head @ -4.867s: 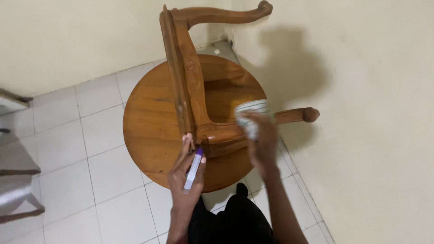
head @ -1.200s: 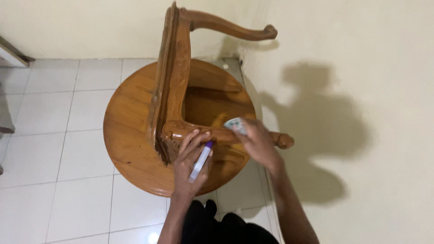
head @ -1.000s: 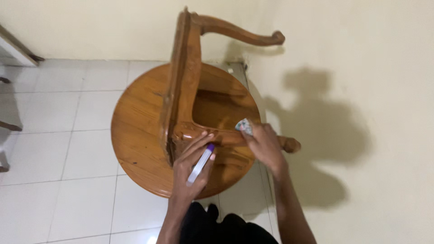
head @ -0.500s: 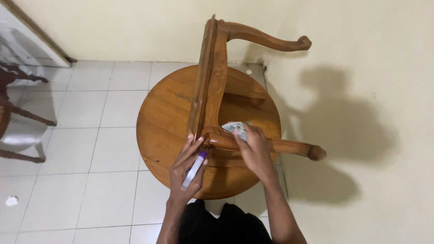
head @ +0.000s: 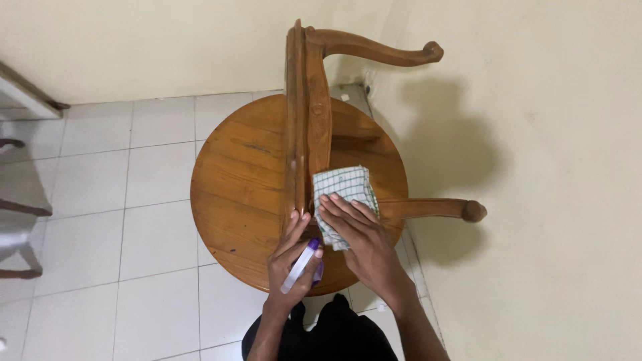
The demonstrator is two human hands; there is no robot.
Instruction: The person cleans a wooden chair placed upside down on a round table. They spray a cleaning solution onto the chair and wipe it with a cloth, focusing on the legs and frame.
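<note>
Right hand [head: 364, 244] flat, fingers spread, pressing a checked cloth [head: 342, 194] onto the near leg joint of the upturned round wooden table [head: 234, 194] in the wall corner; left hand [head: 294, 257] is wrapped round a small purple-capped spray bottle [head: 299, 266] with fingertips on the leg frame. Risks: bottle could slip from that split grip, or hard pressing could rock the table.

Floor [head: 107, 200]: white square tiles with grey grout lines. Walls [head: 548, 134]: plain cream, meeting at a corner (a soft shadow falls on the right-hand wall). Furniture legs [head: 20, 214] at left edge.
</note>
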